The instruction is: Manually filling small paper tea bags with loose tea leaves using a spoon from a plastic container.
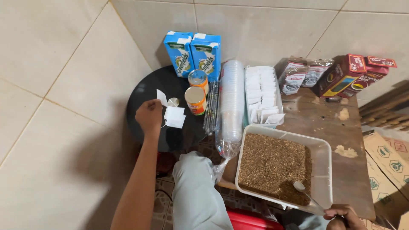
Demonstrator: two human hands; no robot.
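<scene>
The left hand pinches a small white tea bag over the round black table, just left of two orange cans; the right hand, at the near right edge, is closed around the handle of a spoon lying in the white tub of loose tea; blue cartons stand at the far side.

Glossy dark round table — translucent plastic tub — worn wooden board.
</scene>
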